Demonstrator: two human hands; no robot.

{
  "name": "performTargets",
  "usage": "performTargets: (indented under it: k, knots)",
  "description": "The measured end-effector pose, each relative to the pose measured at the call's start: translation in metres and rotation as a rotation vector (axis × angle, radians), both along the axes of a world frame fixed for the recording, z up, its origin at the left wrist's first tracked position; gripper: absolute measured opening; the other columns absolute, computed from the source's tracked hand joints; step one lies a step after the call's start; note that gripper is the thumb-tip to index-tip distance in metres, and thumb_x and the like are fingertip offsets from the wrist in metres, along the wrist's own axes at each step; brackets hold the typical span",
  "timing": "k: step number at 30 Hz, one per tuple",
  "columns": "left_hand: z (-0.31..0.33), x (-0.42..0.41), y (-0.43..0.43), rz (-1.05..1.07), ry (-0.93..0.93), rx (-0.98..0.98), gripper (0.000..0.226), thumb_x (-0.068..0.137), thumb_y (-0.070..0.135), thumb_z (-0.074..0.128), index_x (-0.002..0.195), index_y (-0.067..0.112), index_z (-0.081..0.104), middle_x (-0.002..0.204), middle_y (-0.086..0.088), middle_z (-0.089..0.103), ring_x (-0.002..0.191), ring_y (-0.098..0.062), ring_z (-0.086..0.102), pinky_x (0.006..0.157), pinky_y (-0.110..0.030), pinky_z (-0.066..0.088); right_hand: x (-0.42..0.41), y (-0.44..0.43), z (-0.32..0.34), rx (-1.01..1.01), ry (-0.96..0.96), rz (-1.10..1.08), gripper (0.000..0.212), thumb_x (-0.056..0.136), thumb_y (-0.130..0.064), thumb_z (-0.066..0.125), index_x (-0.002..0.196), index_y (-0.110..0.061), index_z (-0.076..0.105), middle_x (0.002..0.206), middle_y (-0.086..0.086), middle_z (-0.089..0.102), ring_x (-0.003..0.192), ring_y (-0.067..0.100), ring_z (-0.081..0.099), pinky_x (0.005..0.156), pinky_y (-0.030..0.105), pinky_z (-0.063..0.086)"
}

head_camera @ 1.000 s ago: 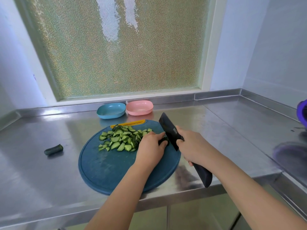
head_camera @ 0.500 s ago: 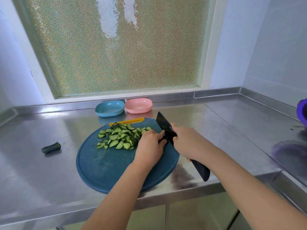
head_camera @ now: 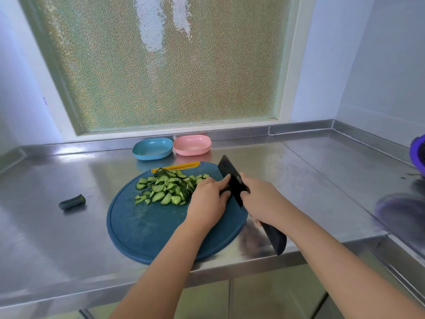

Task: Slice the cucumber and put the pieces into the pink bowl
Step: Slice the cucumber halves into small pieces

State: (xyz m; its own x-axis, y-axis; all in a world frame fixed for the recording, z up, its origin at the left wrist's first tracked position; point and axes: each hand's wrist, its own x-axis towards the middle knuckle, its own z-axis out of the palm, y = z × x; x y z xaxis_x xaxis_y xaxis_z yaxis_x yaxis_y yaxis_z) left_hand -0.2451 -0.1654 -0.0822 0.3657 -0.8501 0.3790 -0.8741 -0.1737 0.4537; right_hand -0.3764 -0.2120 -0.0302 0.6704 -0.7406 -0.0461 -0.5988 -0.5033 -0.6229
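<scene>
Cucumber slices (head_camera: 169, 188): heaped on the far half of the round blue cutting board (head_camera: 149, 231). Cucumber stub (head_camera: 225, 191): held under the curled fingers of the left hand (head_camera: 207, 201), against the blade. Black knife (head_camera: 232, 178): handle gripped by the right hand (head_camera: 264, 199). Pink bowl (head_camera: 192, 145): behind the board, beside the blue bowl (head_camera: 153, 148). Cut cucumber end (head_camera: 72, 202): left of the board on the steel worktop (head_camera: 57, 245).

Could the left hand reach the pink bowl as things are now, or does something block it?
Probably yes. The left hand holds a cucumber piece on the cutting board; the pink bowl sits behind the board with nothing standing between. Only the knife blade is close on its right.
</scene>
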Motion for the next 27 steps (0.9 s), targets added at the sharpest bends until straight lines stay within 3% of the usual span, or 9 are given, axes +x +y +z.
performTargets:
  k: [4,7,9,11,12,15,20,27]
  knots:
    - [-0.0011,-0.0008,0.0003,0.0,0.017,0.002,0.052,0.096,0.024,0.049,0.145,0.03,0.032,0.104,-0.01,0.051,0.111,-0.026,0.043,0.086,-0.026,0.033,-0.0005,-0.0038,0.0056,-0.077,0.002,0.039,0.057,0.098,-0.01,0.034,0.152,-0.024,0.02,0.099,0.003,0.041,0.054,0.005,0.033,0.052,0.016,0.034]
    - [-0.0015,-0.0009,0.0003,0.0,0.002,0.0,0.051,0.096,0.026,0.048,0.144,0.03,0.033,0.093,-0.003,0.043,0.103,-0.023,0.044,0.08,-0.025,0.032,-0.0013,-0.0054,0.0071,-0.04,0.003,0.046,0.058,0.098,-0.009,0.035,0.152,-0.025,0.022,0.107,0.006,0.05,0.055,0.003,0.029,0.051,0.014,0.031]
    - [-0.0014,-0.0004,-0.0006,-0.002,-0.002,-0.002,0.05,0.096,0.026,0.048,0.144,0.029,0.034,0.09,-0.001,0.04,0.1,-0.022,0.043,0.078,-0.023,0.03,-0.0016,-0.0067,0.006,-0.003,-0.012,0.028,0.06,0.098,-0.01,0.035,0.153,-0.027,0.019,0.102,0.004,0.059,0.056,0.003,0.032,0.053,0.015,0.034]
    - [-0.0014,0.0001,-0.0012,-0.002,-0.007,-0.004,0.049,0.096,0.027,0.048,0.143,0.03,0.035,0.09,-0.001,0.04,0.1,-0.021,0.043,0.077,-0.022,0.029,-0.0023,-0.0073,0.0055,0.022,-0.028,0.017,0.06,0.097,-0.01,0.035,0.152,-0.026,0.019,0.075,-0.008,0.04,0.056,0.004,0.036,0.054,0.018,0.038]
    - [-0.0013,0.0001,-0.0011,-0.001,-0.008,-0.004,0.049,0.096,0.027,0.048,0.143,0.03,0.035,0.091,-0.001,0.041,0.1,-0.021,0.043,0.076,-0.022,0.029,-0.0029,-0.0073,0.0056,0.026,-0.035,0.019,0.06,0.096,-0.009,0.036,0.152,-0.025,0.021,0.071,-0.011,0.034,0.056,0.005,0.037,0.055,0.019,0.039]
    - [-0.0013,0.0001,-0.0007,-0.004,-0.003,-0.01,0.049,0.096,0.026,0.049,0.143,0.031,0.035,0.091,-0.001,0.041,0.101,-0.021,0.043,0.077,-0.022,0.028,-0.0044,-0.0068,0.0074,0.032,-0.057,0.032,0.055,0.093,-0.007,0.036,0.145,-0.023,0.035,0.07,-0.005,0.044,0.056,0.013,0.046,0.058,0.029,0.045]
    - [-0.001,0.0001,-0.0003,-0.01,0.007,-0.019,0.049,0.096,0.026,0.049,0.143,0.031,0.035,0.09,-0.001,0.04,0.099,-0.02,0.043,0.074,-0.021,0.026,-0.006,-0.0049,0.0094,0.045,-0.061,0.027,0.039,0.092,-0.005,0.037,0.127,-0.015,0.05,0.07,0.001,0.048,0.057,0.016,0.046,0.059,0.033,0.044]
    - [-0.002,0.0011,-0.0005,-0.026,0.03,-0.041,0.048,0.095,0.024,0.05,0.142,0.03,0.038,0.091,0.0,0.039,0.089,-0.012,0.034,0.073,-0.019,0.026,-0.0085,-0.0004,0.011,0.068,-0.097,0.005,0.036,0.093,-0.003,0.037,0.128,-0.005,0.048,0.067,0.004,0.048,0.054,0.016,0.042,0.06,0.035,0.042]
